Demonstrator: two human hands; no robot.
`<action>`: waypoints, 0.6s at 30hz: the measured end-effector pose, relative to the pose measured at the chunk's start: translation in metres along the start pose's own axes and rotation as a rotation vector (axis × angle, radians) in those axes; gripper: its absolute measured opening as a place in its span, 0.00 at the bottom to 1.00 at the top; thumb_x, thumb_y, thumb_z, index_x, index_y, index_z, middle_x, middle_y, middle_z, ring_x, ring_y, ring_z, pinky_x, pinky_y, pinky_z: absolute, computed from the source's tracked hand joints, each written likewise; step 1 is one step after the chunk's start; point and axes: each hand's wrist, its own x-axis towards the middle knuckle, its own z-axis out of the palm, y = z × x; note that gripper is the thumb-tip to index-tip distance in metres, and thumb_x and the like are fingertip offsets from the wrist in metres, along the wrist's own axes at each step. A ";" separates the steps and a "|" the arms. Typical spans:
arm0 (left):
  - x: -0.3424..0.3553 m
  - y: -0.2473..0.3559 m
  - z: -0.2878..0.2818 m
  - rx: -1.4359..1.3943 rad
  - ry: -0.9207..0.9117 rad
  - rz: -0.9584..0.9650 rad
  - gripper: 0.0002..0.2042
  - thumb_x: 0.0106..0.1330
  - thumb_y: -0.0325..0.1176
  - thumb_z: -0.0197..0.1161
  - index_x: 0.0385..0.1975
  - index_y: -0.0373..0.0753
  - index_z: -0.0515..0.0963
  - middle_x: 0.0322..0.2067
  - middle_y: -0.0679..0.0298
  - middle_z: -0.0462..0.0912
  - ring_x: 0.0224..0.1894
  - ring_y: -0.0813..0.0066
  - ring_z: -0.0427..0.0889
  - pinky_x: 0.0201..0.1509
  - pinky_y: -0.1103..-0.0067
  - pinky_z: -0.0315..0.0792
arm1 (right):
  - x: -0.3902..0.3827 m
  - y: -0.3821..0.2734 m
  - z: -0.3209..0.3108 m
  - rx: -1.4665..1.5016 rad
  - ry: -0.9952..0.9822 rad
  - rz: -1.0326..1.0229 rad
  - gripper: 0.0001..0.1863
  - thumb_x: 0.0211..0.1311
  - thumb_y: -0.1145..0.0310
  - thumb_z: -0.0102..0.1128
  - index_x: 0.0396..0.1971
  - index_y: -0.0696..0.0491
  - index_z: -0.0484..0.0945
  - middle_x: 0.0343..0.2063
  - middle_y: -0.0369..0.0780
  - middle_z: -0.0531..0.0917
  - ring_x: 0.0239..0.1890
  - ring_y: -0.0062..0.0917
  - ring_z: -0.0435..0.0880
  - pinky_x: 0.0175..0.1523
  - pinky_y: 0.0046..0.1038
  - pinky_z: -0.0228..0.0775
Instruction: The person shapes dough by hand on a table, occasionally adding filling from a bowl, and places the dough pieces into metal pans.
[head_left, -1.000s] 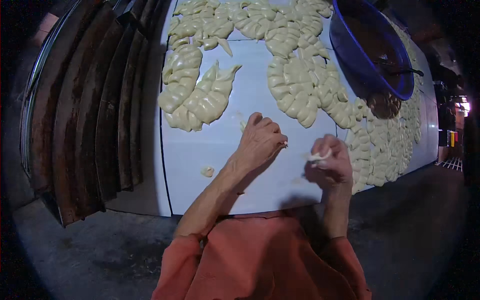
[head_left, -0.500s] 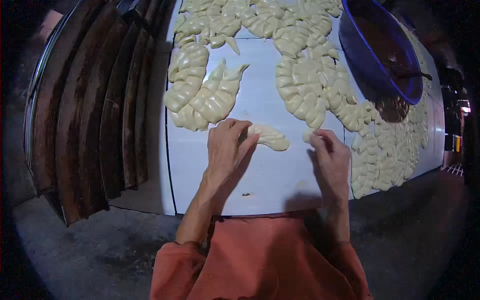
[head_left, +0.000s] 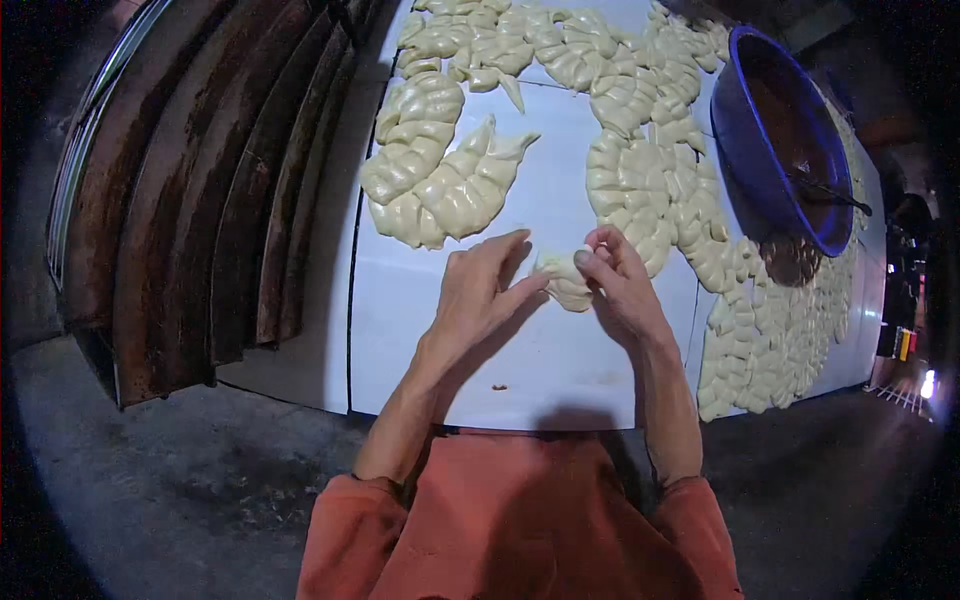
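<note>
A small pale, glossy piece of dough (head_left: pixel 569 290) lies on the white tabletop (head_left: pixel 520 350) between my two hands. My right hand (head_left: pixel 628 288) pinches the right end of this piece between thumb and fingers. My left hand (head_left: pixel 478 285) is spread, its thumb tip touching the piece's left end and its forefinger stretched out apart from the thumb. Just beyond my left hand rests a large curved slab of joined dough lumps (head_left: pixel 465 195). Another joined dough mass (head_left: pixel 630 180) lies beyond my right hand.
Long rusty brown metal troughs (head_left: pixel 185 200) stand along the table's left side. At the far right sits a blue tub (head_left: pixel 735 125) of dark brown contents, with a dark handle (head_left: pixel 835 192) across its rim. Flattened dough pieces (head_left: pixel 760 340) cover the table's right part. A small brown speck (head_left: pixel 499 387) lies near the front edge.
My right hand has come leftward to the dough piece, which now looks shorter and more bunched. My left hand's thumb and forefinger have spread apart. The whole view has shifted, moving the table contents rightward.
</note>
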 end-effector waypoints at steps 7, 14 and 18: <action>0.013 0.017 0.011 0.269 -0.033 0.135 0.18 0.60 0.38 0.67 0.47 0.34 0.81 0.52 0.50 0.79 0.57 0.52 0.77 0.60 0.62 0.69 | 0.004 0.000 -0.008 -0.386 0.294 -0.306 0.19 0.70 0.62 0.57 0.54 0.59 0.73 0.38 0.38 0.82 0.36 0.23 0.79 0.42 0.27 0.71; 0.028 -0.002 0.010 0.156 -0.094 0.242 0.21 0.64 0.33 0.61 0.57 0.37 0.76 0.57 0.50 0.77 0.59 0.48 0.74 0.63 0.61 0.68 | -0.051 -0.015 0.017 -1.032 0.281 -0.063 0.26 0.58 0.54 0.68 0.47 0.60 0.76 0.38 0.47 0.81 0.40 0.41 0.82 0.45 0.37 0.72; 0.061 0.017 0.021 0.237 -0.422 0.325 0.17 0.64 0.35 0.60 0.52 0.38 0.79 0.48 0.53 0.81 0.52 0.49 0.78 0.57 0.61 0.72 | -0.037 0.023 0.013 -1.014 0.341 -0.311 0.20 0.54 0.60 0.70 0.40 0.57 0.75 0.37 0.44 0.80 0.40 0.40 0.79 0.45 0.39 0.72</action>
